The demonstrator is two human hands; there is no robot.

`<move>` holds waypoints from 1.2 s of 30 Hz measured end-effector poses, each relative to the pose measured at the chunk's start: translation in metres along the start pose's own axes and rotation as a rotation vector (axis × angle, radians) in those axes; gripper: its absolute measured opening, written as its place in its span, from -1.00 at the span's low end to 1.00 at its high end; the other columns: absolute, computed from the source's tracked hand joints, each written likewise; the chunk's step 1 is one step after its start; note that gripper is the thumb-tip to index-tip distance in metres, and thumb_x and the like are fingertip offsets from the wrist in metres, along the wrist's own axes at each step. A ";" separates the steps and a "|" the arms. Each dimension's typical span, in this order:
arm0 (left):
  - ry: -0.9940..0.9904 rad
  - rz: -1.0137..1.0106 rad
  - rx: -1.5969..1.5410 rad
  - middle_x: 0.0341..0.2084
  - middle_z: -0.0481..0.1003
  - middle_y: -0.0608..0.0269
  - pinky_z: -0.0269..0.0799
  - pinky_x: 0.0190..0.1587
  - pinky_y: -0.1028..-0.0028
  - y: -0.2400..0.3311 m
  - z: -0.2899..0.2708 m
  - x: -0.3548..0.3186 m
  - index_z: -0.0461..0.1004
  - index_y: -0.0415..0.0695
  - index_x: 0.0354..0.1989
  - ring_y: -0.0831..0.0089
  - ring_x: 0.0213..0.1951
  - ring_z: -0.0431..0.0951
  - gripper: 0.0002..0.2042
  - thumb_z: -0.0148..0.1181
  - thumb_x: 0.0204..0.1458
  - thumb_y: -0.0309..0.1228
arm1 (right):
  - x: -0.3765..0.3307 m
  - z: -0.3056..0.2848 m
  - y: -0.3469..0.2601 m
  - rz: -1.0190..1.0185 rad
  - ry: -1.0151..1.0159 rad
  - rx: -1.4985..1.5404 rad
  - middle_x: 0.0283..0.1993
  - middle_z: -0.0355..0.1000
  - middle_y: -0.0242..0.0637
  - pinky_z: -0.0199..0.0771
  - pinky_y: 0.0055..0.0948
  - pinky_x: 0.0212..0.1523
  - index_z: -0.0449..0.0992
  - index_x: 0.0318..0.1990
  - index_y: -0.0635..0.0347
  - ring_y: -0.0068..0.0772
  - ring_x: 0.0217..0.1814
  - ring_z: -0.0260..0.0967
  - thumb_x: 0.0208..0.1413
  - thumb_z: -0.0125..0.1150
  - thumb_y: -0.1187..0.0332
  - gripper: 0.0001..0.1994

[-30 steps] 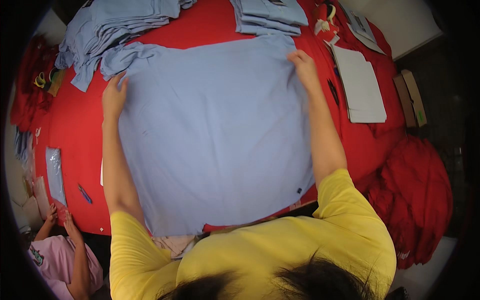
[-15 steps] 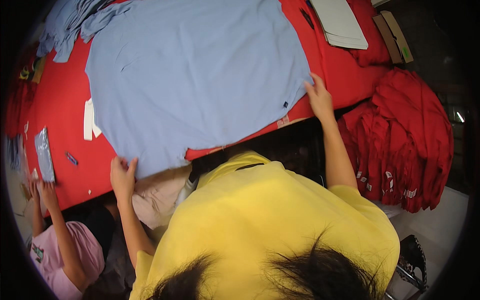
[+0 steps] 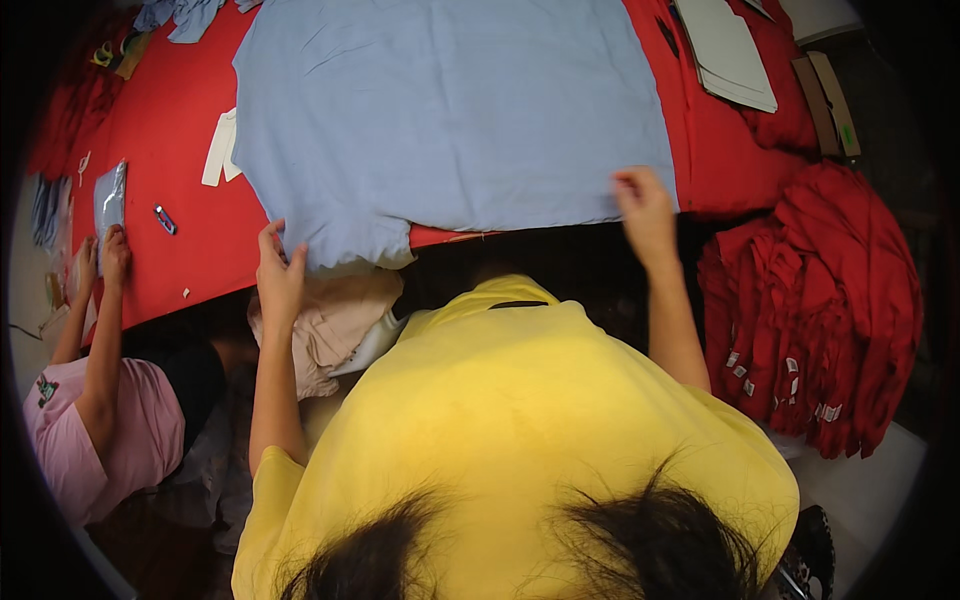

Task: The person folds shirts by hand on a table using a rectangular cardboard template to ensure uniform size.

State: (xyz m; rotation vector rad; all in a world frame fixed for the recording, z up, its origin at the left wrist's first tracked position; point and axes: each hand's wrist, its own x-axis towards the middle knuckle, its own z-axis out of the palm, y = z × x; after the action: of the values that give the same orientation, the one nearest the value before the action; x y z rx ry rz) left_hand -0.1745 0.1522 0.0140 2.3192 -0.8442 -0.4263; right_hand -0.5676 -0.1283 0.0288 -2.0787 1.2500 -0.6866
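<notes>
A light blue knit garment [image 3: 450, 110] lies spread over the red-covered table [image 3: 190, 250], its lower edge along the table's near side. At its lower left corner, my left hand [image 3: 281, 275] touches the cloth with thumb and fingers apart. Over the lower right part of the garment is my right hand [image 3: 648, 215], its fingers bent and smeared by motion; whether they grip any cloth does not show.
Stacked white sheets [image 3: 730, 60] lie at the far right, beside a brown box [image 3: 825, 100]. Red garments [image 3: 815, 310] hang at the right. White strips [image 3: 222, 145] and a small blue tool [image 3: 165, 220] lie left. A co-worker's hands [image 3: 105, 255] hold a bagged blue item [image 3: 109, 198].
My right hand has left the garment's right side edge and come inward over the cloth, its fingers bending. The dark hem tag no longer shows. The whole view has shifted.
</notes>
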 end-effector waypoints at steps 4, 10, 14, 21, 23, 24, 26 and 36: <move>0.091 0.117 -0.036 -0.22 0.46 -0.06 0.38 -0.10 0.30 -0.006 0.011 0.011 0.30 -0.13 0.04 0.07 -0.18 0.50 -0.68 0.10 0.09 -0.46 | -0.037 0.085 -0.061 -0.490 -0.218 -0.080 -0.19 0.37 -0.26 0.21 -0.23 -0.05 0.52 -0.25 0.11 -0.16 -0.11 0.28 -0.10 0.33 0.28 -0.76; -0.098 -0.002 0.269 -0.12 0.44 -0.06 0.35 -0.06 0.21 0.001 -0.015 0.008 0.39 -0.18 -0.10 -0.01 -0.05 0.43 -0.77 0.15 0.05 -0.45 | -0.044 0.123 -0.044 -0.678 0.009 -0.114 -0.30 0.39 -0.47 0.09 -0.33 -0.14 0.54 -0.37 0.02 -0.39 -0.29 0.27 -0.13 0.37 0.36 -0.85; 0.158 0.264 0.605 0.08 0.33 0.01 0.31 0.02 0.19 0.026 -0.017 0.024 0.41 -0.10 -0.07 0.09 0.08 0.35 -0.73 0.19 0.04 -0.41 | -0.042 0.118 -0.050 -0.681 0.030 -0.069 -0.36 0.41 -0.48 0.09 -0.35 -0.16 0.53 -0.41 0.06 -0.41 -0.33 0.31 -0.14 0.35 0.44 -0.88; 0.219 0.438 0.616 0.33 0.09 0.26 -0.06 0.33 0.12 -0.006 0.037 0.092 0.16 0.05 0.31 0.21 0.35 0.03 -0.55 -0.19 0.26 -0.19 | -0.044 0.104 -0.045 -0.593 -0.086 0.011 -0.27 0.47 -0.42 0.18 -0.23 -0.06 0.49 -0.36 0.10 -0.30 -0.23 0.35 -0.01 0.24 0.43 -0.94; 0.178 0.415 0.640 0.36 0.03 0.29 -0.15 0.36 0.12 -0.011 0.039 0.096 0.08 0.09 0.36 0.24 0.39 -0.06 -0.52 -0.28 0.28 -0.13 | -0.048 0.095 -0.040 -0.520 -0.104 0.103 -0.26 0.48 -0.39 0.18 -0.22 -0.03 0.48 -0.36 0.13 -0.26 -0.22 0.36 0.01 0.21 0.45 -0.95; 0.193 0.427 0.628 0.36 0.05 0.27 -0.14 0.36 0.12 -0.011 0.039 0.096 0.09 0.08 0.35 0.23 0.38 -0.03 -0.52 -0.26 0.27 -0.13 | -0.051 0.090 -0.038 -0.484 -0.112 0.151 -0.25 0.49 -0.37 0.18 -0.21 -0.01 0.48 -0.36 0.14 -0.24 -0.22 0.36 0.02 0.20 0.46 -0.96; 0.223 0.451 0.601 0.34 0.09 0.25 -0.12 0.35 0.10 -0.013 0.042 0.095 0.12 0.07 0.34 0.20 0.36 0.02 -0.52 -0.22 0.26 -0.14 | -0.063 0.068 -0.032 -0.312 -0.082 0.111 -0.29 0.50 -0.33 0.21 -0.24 -0.01 0.49 -0.38 0.19 -0.25 -0.21 0.36 0.04 0.17 0.50 -1.00; 0.093 0.327 0.470 0.33 0.09 0.12 -0.09 0.33 0.09 -0.001 0.010 0.080 0.15 -0.02 0.32 0.08 0.36 0.00 -0.47 -0.07 0.20 -0.09 | -0.002 -0.052 0.026 0.121 0.049 -0.491 0.08 0.39 -0.02 0.29 -0.18 0.10 0.52 -0.12 0.26 0.01 0.10 0.32 0.20 0.01 0.14 -0.65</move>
State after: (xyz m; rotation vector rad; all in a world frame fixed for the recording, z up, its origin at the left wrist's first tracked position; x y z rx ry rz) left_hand -0.1192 0.0950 -0.0003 2.5206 -1.3656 0.0291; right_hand -0.6197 -0.1481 0.0450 -2.3509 1.6892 -0.4034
